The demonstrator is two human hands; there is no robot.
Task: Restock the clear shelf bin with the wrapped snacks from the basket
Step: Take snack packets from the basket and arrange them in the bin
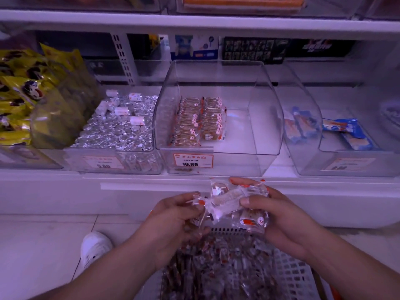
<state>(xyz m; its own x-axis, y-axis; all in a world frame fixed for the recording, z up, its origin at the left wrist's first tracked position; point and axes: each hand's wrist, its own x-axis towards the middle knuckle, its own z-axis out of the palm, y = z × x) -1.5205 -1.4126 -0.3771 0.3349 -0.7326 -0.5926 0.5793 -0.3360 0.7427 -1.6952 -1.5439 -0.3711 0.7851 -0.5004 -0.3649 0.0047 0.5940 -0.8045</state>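
left grip (173, 215): fingers curled, pinching | right grip (279, 217): curled, holding

A bin of silver foil-wrapped sweets (121, 126) sits at about ten o'clock, with yellow snack bags (26, 94) piled further out at nine o'clock. At two o'clock a clear bin holds blue-wrapped bars (346, 133), and dark printed boxes (255, 49) line the back of the shelf at twelve to one o'clock. A white shoe (95, 247) rests on the pale tiled floor (39, 245) at seven o'clock.
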